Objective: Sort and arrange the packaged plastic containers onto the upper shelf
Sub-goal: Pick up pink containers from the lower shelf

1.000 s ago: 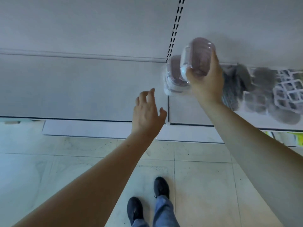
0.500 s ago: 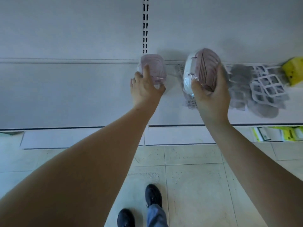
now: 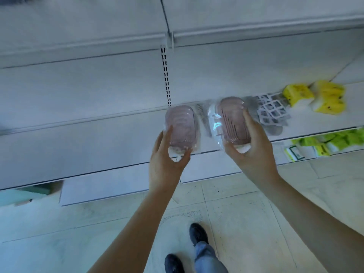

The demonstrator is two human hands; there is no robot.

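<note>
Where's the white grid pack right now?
Head view, right of centre: the grid pack lies on the shelf, just right of the right hand's container, left of the yellow packs.

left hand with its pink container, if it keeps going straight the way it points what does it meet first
Probably the slotted upright at the shelf's back. The left hand points up the picture with its pink packaged container, and the shelf ahead looks free. Depth is unclear.
</note>
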